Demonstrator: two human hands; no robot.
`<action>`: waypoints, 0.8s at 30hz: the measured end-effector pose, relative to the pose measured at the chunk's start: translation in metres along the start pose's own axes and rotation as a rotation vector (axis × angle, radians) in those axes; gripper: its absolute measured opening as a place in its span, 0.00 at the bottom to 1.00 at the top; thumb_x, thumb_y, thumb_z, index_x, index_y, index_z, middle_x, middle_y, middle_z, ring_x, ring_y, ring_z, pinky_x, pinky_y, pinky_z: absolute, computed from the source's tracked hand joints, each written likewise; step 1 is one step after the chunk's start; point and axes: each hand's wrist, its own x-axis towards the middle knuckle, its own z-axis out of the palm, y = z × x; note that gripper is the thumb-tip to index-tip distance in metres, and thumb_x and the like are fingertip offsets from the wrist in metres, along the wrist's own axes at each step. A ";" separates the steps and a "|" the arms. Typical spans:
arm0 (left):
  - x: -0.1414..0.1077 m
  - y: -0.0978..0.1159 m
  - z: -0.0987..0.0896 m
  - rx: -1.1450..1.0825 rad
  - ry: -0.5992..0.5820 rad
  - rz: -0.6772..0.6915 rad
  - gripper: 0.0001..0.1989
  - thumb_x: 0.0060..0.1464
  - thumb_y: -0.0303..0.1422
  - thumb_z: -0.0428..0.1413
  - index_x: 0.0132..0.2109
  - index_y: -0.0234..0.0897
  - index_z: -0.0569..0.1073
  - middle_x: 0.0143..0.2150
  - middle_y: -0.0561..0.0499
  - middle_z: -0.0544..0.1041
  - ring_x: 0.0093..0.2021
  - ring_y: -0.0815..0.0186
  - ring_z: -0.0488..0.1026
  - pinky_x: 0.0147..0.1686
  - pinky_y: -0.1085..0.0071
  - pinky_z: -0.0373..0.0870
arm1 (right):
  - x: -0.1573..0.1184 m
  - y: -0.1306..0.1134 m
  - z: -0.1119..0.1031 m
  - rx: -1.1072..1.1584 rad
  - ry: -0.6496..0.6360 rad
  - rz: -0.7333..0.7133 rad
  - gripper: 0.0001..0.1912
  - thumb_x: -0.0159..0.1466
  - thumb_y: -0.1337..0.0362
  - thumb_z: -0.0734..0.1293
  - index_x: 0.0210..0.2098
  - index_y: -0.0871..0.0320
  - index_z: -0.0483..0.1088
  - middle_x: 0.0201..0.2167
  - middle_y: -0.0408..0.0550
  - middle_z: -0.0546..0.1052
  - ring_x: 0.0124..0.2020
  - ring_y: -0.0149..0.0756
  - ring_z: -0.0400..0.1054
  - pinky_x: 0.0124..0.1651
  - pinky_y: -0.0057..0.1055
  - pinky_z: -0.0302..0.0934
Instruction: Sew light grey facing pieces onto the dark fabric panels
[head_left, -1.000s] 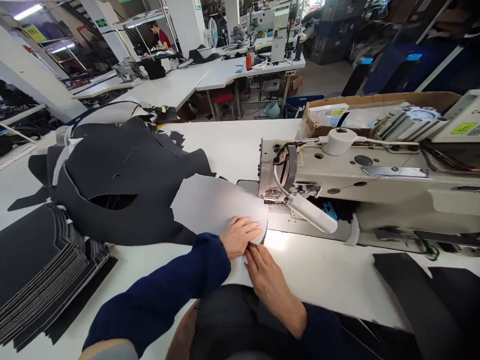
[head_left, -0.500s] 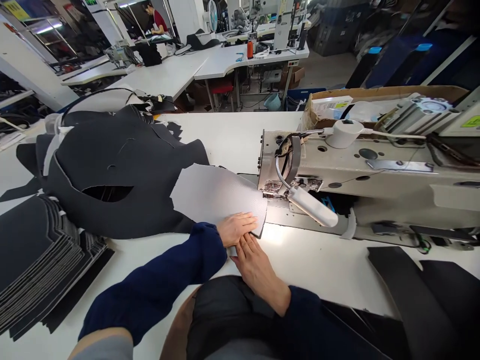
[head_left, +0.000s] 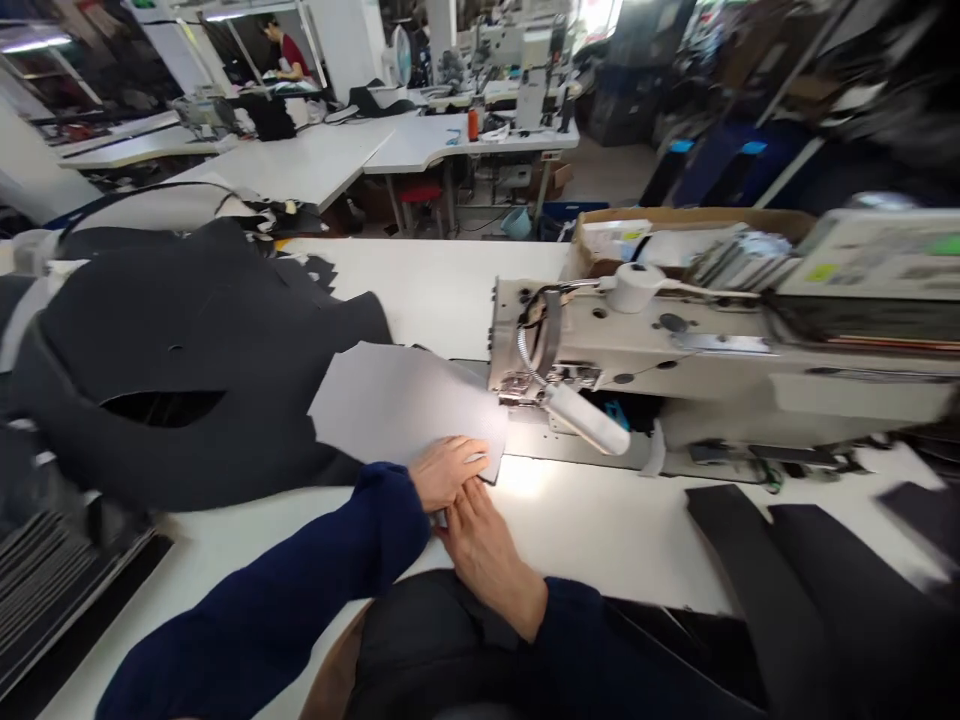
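Note:
A light grey fabric piece [head_left: 390,395] lies at the centre of the white table, its right edge by the needle area of the sewing machine [head_left: 525,385]. My left hand [head_left: 448,470] presses on its lower right part, fingers close together. Touching it from below, my right hand [head_left: 487,545] holds the near edge of the piece, its fingertips partly under my left hand. A bright spot from the small lamp [head_left: 589,418] falls beside the fabric's corner. Large dark fabric [head_left: 247,340] lies under and left of the grey piece.
Stacked dark pieces [head_left: 67,600] sit at lower left, and more dark pieces [head_left: 810,570] at lower right. A cardboard box [head_left: 690,222] stands behind the machine. A person in red [head_left: 291,60] is far back.
The view has turned to the right, so the table, machine and fabric appear farther left. Both hands stay on the grey piece in nearly the same places.

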 end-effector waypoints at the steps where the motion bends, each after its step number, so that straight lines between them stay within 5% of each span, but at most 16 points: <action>1: -0.002 -0.001 0.001 -0.028 0.016 0.022 0.19 0.50 0.22 0.49 0.50 0.34 0.71 0.53 0.44 0.70 0.49 0.60 0.67 0.50 0.62 0.68 | -0.002 -0.001 -0.001 -0.001 -0.011 -0.002 0.24 0.65 0.60 0.63 0.52 0.76 0.64 0.54 0.71 0.66 0.59 0.53 0.56 0.61 0.48 0.53; 8: -0.027 -0.022 0.031 -0.030 0.313 0.157 0.25 0.54 0.22 0.41 0.56 0.37 0.69 0.55 0.47 0.71 0.54 0.65 0.68 0.54 0.68 0.67 | -0.008 0.001 -0.021 0.098 -0.113 0.002 0.32 0.67 0.51 0.58 0.59 0.72 0.57 0.60 0.63 0.60 0.64 0.50 0.46 0.65 0.44 0.46; 12: -0.033 -0.003 0.041 0.094 0.503 0.081 0.21 0.56 0.22 0.42 0.51 0.36 0.72 0.54 0.46 0.72 0.54 0.62 0.68 0.55 0.63 0.65 | -0.039 0.047 -0.067 0.195 -0.324 -0.109 0.26 0.69 0.53 0.54 0.61 0.61 0.55 0.65 0.50 0.53 0.67 0.40 0.40 0.67 0.45 0.39; 16: -0.038 0.015 0.040 0.026 0.601 -0.122 0.20 0.59 0.21 0.40 0.48 0.38 0.74 0.51 0.48 0.74 0.53 0.60 0.69 0.55 0.60 0.63 | -0.071 0.095 -0.101 0.195 -0.483 -0.176 0.27 0.67 0.64 0.56 0.64 0.62 0.51 0.64 0.52 0.55 0.67 0.40 0.38 0.68 0.46 0.37; 24: -0.036 0.010 0.034 -0.151 0.652 -0.263 0.18 0.61 0.21 0.41 0.48 0.36 0.73 0.49 0.49 0.75 0.51 0.61 0.70 0.49 0.63 0.66 | -0.076 0.112 -0.087 0.025 -0.485 -0.306 0.28 0.64 0.65 0.60 0.63 0.62 0.55 0.64 0.52 0.55 0.66 0.45 0.43 0.67 0.48 0.35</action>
